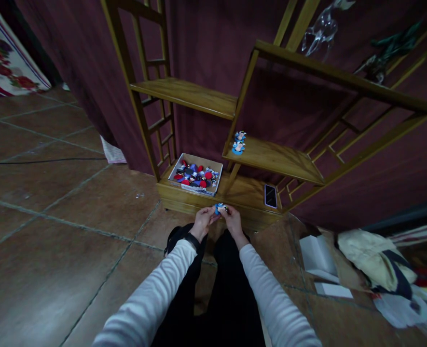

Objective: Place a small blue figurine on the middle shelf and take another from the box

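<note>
A small blue figurine [219, 208] is pinched between my left hand [203, 220] and my right hand [231, 220], just in front of the wooden shelf unit's base. A white cardboard box [195, 175] full of several red, blue and black small toys sits on the bottom board [242, 192], a little beyond my left hand. Two similar blue figurines [239, 142] stand at the left end of the low shelf [278, 159] above my hands.
A dark phone [270, 195] lies on the bottom board at right. The tall wooden shelf frame [133, 82] stands against a maroon curtain. White boxes [318, 255] and piled cloth [379, 262] lie on the tiled floor at right. A cable [35, 161] crosses the floor at left.
</note>
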Tool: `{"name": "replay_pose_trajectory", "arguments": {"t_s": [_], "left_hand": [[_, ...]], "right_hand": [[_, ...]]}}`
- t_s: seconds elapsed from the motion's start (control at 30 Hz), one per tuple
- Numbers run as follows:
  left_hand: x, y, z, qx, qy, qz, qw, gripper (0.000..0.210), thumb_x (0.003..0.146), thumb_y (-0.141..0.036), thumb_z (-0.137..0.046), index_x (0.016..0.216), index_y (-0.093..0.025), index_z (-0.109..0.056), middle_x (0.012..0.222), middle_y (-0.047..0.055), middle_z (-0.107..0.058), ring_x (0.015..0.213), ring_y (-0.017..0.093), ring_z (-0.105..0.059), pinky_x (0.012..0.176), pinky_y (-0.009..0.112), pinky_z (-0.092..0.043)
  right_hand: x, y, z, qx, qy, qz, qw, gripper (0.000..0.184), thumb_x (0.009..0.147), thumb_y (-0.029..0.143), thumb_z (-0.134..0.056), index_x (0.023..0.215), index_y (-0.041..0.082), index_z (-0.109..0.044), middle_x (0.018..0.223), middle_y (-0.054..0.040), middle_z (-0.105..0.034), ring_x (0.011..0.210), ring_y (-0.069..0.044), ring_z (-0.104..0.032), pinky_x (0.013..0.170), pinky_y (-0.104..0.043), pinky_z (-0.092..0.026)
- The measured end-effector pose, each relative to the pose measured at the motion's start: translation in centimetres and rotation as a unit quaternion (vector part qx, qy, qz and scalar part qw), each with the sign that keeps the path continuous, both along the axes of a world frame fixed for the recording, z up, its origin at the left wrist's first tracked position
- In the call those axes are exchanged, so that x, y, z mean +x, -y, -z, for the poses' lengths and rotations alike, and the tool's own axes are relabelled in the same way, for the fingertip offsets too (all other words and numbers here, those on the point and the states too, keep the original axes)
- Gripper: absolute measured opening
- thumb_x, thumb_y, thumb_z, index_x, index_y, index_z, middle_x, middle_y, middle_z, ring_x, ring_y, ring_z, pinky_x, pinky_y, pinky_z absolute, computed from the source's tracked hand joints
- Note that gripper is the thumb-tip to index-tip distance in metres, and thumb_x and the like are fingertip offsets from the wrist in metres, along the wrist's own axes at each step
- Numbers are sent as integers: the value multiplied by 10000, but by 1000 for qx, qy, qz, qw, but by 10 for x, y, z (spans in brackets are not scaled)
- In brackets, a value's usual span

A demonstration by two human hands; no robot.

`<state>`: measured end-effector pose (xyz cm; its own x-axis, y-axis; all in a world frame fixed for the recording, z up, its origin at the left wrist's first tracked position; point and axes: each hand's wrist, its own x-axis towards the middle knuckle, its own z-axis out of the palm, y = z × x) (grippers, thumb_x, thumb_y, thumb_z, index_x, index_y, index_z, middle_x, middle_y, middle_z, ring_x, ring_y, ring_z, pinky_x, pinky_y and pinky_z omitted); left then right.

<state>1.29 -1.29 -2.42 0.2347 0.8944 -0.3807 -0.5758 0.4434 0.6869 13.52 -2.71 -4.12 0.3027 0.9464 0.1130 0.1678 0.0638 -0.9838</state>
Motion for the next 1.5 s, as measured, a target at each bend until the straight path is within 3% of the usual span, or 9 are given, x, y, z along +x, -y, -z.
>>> {"name": "replay_pose_trajectory", "arguments": {"t_s": [0.47, 0.9, 1.03, 1.2, 1.37, 1.5], "left_hand": [[-2, -9, 9, -40, 38, 58, 997, 138, 685, -186, -696, 686, -101, -587, 655, 54, -669, 629, 124, -646, 738, 281, -541], [0, -6, 8, -32, 25, 52, 998, 116, 740, -180, -641, 686, -115, -561, 649, 40, -658, 613, 106, -637, 749, 272, -535], [-4, -6, 4, -7, 6, 77, 997, 139, 727, -220, -658, 791, -124, -581, 710, 46, -670, 642, 121, -646, 727, 295, -538], [-10, -7, -5, 57, -54, 118, 990, 355, 662, -215, -713, 991, -141, -601, 830, 73, -684, 717, 139, -651, 727, 283, -523], [-14, -12, -5, 147, -126, 152, 969, 426, 550, -170, -761, 954, -113, -640, 735, 46, -678, 629, 107, -610, 657, 227, -492], [-14, -14, -1, 176, -155, 131, 963, 387, 511, -152, -755, 881, -112, -648, 666, 25, -667, 596, 105, -590, 622, 221, -472]], "right_hand": [[6, 5, -12, 33, 97, -9, 995, 259, 728, 358, -596, 918, 197, -668, 892, -48, -637, 803, -169, -589, 761, -271, -450], [2, 1, -2, 13, 61, 25, 998, 249, 702, 329, -600, 899, 190, -662, 900, -46, -661, 796, -176, -591, 764, -294, -454], [2, 2, -7, 11, -32, 1, 999, 268, 679, 365, -610, 872, 186, -657, 838, -27, -671, 770, -167, -590, 729, -284, -466], [0, 1, -10, 2, -141, 2, 990, 331, 620, 381, -658, 886, 184, -649, 857, -23, -674, 777, -161, -594, 761, -298, -464], [-2, -2, -8, -8, -160, -1, 987, 355, 601, 388, -677, 890, 184, -642, 863, -32, -675, 799, -166, -599, 776, -307, -464], [-3, -3, -6, -19, -175, -16, 984, 358, 598, 388, -685, 889, 185, -640, 873, -31, -676, 795, -161, -604, 767, -305, -470]]}}
